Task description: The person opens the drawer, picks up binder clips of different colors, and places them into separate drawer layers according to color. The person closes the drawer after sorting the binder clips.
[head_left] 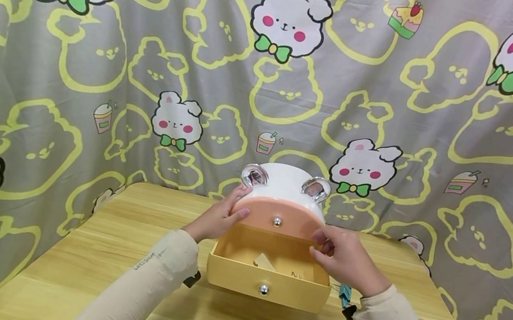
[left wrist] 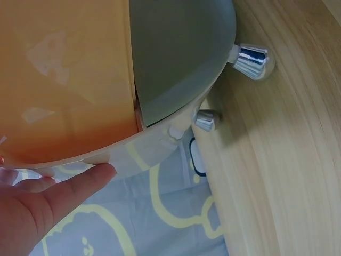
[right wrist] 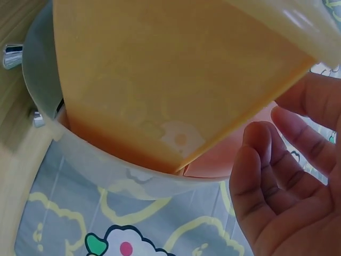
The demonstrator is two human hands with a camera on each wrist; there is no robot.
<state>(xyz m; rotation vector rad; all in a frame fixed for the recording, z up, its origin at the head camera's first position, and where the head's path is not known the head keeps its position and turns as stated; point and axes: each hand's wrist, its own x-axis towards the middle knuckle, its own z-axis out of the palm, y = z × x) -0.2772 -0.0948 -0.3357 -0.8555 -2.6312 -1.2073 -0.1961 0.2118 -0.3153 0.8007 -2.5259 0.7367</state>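
Note:
A small cabinet has a white rounded top (head_left: 279, 177) with silver ears. Its pink upper drawer (head_left: 258, 214) is closed, while the yellow lower drawer (head_left: 239, 277) stands pulled out. Inside lie a flat beige piece (head_left: 263, 262) and some small thin items (head_left: 296, 275). My left hand (head_left: 220, 218) rests against the cabinet's left side, its thumb extended; the left wrist view shows this hand (left wrist: 48, 208) touching the white shell (left wrist: 144, 152). My right hand (head_left: 346, 256) is at the drawer's right rear, fingers loosely bent and nothing seen between them. In the right wrist view that hand (right wrist: 293, 176) is beside the drawer (right wrist: 160, 69).
The cabinet stands on a wooden table (head_left: 138, 220), with silver feet (left wrist: 253, 61) visible in the left wrist view. Behind the table hangs a grey patterned curtain (head_left: 228, 84). A blue object (head_left: 344, 295) shows by my right wrist, beside a black strap piece (head_left: 349, 315).

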